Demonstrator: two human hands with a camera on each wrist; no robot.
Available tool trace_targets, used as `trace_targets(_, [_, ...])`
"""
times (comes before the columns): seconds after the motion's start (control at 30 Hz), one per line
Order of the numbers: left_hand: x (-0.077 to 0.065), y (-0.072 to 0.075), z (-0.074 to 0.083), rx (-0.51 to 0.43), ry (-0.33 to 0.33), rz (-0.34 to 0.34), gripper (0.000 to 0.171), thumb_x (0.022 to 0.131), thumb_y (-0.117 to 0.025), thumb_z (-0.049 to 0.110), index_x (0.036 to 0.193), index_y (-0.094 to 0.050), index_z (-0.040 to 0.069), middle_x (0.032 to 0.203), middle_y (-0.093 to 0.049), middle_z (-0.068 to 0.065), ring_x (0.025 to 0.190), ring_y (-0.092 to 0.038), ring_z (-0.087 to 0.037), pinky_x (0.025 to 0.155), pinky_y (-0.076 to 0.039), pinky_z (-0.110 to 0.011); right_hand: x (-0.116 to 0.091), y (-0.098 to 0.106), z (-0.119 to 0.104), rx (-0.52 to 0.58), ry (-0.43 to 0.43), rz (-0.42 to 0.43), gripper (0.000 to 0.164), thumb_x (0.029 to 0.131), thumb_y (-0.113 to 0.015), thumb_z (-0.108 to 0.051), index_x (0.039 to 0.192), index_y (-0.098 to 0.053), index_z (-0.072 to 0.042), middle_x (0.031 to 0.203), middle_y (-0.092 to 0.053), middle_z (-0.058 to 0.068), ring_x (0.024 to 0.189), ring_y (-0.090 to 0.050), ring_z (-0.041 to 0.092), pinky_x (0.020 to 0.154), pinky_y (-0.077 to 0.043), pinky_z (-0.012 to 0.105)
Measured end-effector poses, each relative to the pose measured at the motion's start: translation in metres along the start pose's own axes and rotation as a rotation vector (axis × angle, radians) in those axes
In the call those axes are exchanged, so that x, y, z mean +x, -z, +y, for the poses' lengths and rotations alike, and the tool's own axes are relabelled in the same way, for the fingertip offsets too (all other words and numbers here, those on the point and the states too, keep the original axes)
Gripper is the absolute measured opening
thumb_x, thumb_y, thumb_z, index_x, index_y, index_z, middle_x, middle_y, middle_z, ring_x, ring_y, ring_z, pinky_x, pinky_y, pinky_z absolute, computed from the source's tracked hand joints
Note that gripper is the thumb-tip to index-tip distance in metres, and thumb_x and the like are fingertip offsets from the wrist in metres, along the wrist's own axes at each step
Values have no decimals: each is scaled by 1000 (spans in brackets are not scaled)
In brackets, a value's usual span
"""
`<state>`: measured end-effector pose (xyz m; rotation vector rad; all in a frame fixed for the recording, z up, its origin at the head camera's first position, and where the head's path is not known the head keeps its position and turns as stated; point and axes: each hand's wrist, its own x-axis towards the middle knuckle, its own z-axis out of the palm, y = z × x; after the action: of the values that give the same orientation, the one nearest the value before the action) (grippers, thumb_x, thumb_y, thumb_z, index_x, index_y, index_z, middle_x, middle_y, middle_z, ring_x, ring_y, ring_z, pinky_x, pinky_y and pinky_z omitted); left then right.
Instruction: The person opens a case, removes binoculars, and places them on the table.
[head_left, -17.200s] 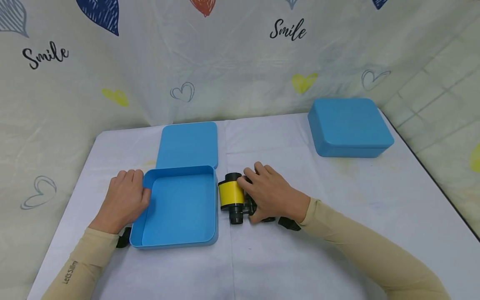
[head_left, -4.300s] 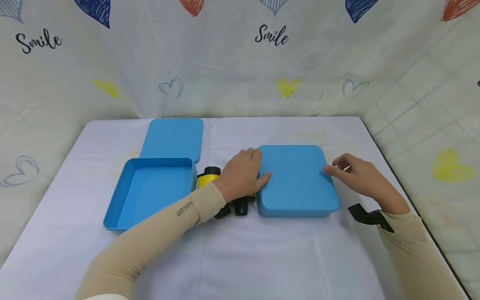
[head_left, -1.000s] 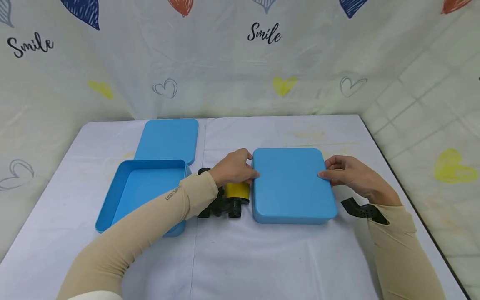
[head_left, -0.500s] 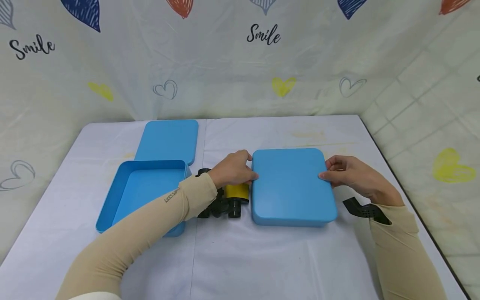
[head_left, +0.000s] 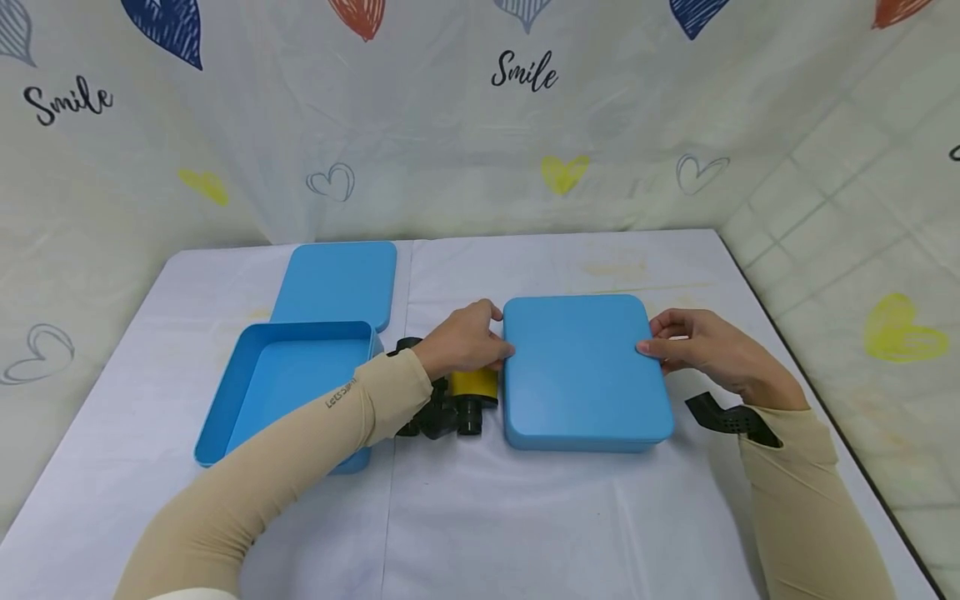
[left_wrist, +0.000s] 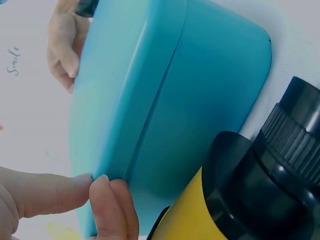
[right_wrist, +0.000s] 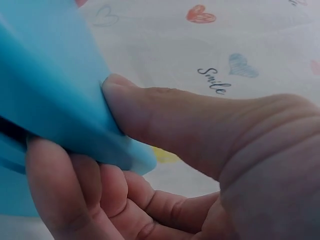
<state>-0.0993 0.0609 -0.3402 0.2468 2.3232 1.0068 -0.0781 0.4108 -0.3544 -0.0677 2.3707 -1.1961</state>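
A closed blue box with its blue lid on top sits right of centre on the white-covered table. My left hand pinches the lid's left edge, thumb above and fingertips against the rim. At the opposite edge, my right hand holds the lid between thumb and curled fingers. A dark gap shows under the lid near these fingers in the right wrist view. On the left side, only a thin seam separates lid from box body. Yellow and black binoculars lie just left of the box, partly covered by my left hand.
An open blue box stands on the left, partly behind my left forearm. Its flat blue lid lies behind it. The table meets a patterned curtain at the back.
The closed box came from the back right to beside the binoculars. My right hand let go of the binoculars, my left hand left the open box; both now hold the lid. Little moved this last second.
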Motion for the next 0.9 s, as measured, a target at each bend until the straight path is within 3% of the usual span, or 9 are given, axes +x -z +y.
trace_targets(0.27, [-2, 0, -3, -37, -2, -6, 64, 99, -69, 20, 152, -38, 4, 117, -73, -11, 94, -76, -21, 96, -53, -38, -1, -2, -2, 3, -9, 12, 43, 100, -68, -33, 121, -49, -1, 104, -59, 7, 87, -70, 19, 82, -60, 30])
trace_targets(0.47, [-4, 1, -6, -120, -17, 16, 63, 100, -68, 20, 154, -38, 7, 116, -67, -10, 88, -77, -20, 97, -57, -36, -1, -1, -3, 22, 10, 20, 43, 101, -67, -31, 123, -48, 1, 104, -58, 7, 85, -71, 19, 81, -61, 31])
trace_targets(0.7, [-8, 4, -7, -204, -37, -3, 64, 100, -68, 19, 155, -37, 9, 120, -68, -12, 87, -79, -22, 101, -58, -41, -3, 0, -5, 27, 2, 31, 43, 102, -66, -32, 125, -48, 0, 104, -59, 6, 88, -69, 16, 83, -60, 29])
trace_targets(0.9, [-8, 10, -10, -294, -41, -2, 61, 100, -69, 18, 153, -40, 8, 123, -65, -14, 85, -79, -22, 92, -62, -37, -4, 1, -9, -5, -8, 61, 48, 102, -65, -37, 130, -49, -1, 111, -60, 5, 93, -68, 15, 84, -59, 26])
